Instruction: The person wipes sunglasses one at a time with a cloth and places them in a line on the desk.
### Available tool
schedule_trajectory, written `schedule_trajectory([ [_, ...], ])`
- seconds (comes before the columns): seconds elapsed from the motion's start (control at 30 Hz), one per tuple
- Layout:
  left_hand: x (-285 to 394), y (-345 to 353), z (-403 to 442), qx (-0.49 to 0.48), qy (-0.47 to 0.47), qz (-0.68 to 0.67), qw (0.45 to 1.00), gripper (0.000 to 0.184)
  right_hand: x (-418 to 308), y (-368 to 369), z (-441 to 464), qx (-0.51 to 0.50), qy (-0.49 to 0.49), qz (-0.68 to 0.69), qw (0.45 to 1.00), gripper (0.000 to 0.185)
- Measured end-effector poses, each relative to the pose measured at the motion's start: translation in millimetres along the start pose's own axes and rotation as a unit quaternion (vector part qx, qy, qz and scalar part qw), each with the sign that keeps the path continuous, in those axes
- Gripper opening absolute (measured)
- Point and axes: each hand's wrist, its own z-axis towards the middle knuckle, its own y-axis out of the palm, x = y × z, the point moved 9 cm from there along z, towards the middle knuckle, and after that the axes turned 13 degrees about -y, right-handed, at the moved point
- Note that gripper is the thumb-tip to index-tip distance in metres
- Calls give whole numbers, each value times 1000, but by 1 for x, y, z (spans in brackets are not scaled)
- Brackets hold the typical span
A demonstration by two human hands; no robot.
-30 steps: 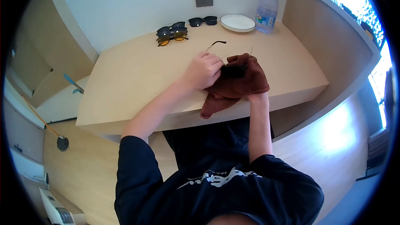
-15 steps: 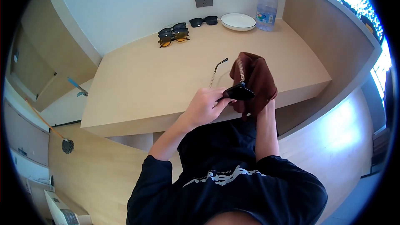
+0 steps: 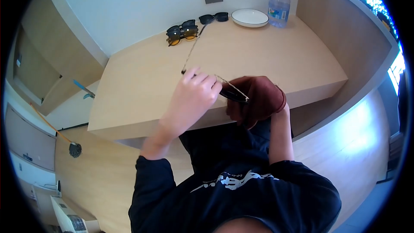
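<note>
A pair of dark sunglasses with chain-like metal temples is held over the desk's front edge. My left hand is closed around the front frame near one end, its fingertips partly hidden. Both temples stick out away from me, one reaching toward the back of the desk. A brown cloth drapes over my right hand, so only the wrist side shows. That cloth lies against the other lens; the fingers beneath it are hidden, though the cloth is bunched about them.
On the wooden desk, several other sunglasses lie along the wall, with a dark pair beside them. A white plate and a plastic water bottle stand at the back right. A side panel borders the desk's right.
My left hand has moved left and turned the sunglasses, so their temples now point differently. The cloth-covered right hand has dropped lower, and its cloth now covers part of the lens.
</note>
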Motion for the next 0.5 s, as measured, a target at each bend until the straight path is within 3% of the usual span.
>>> schedule_trajectory([
  [0.03, 4, -2, 1, 0, 27, 35, 999, 18, -14, 3, 6, 1, 2, 5, 1000, 39],
  [0.07, 5, -4, 2, -3, 28, 35, 999, 18, -25, 10, 14, -65, 30, -192, 979, 40],
  [0.1, 8, 1, 2, -34, 44, 65, 996, 16, -27, 14, 16, -129, 57, -380, 914, 41],
  [0.23, 0, 18, -2, -90, 32, 74, 993, 10, 4, 27, -5, -81, 3, -391, 917, 48],
  [0.3, -4, 15, -3, -100, 11, 57, 993, 9, 50, 13, -26, 171, -68, -268, 946, 45],
  [0.4, -13, 19, -9, -120, -43, 7, 992, 7, -30, -18, 2, 158, -98, -272, 944, 47],
  [0.5, -19, 34, -17, -131, -86, -54, 986, 8, 10, -7, 2, 150, -65, -207, 965, 54],
])
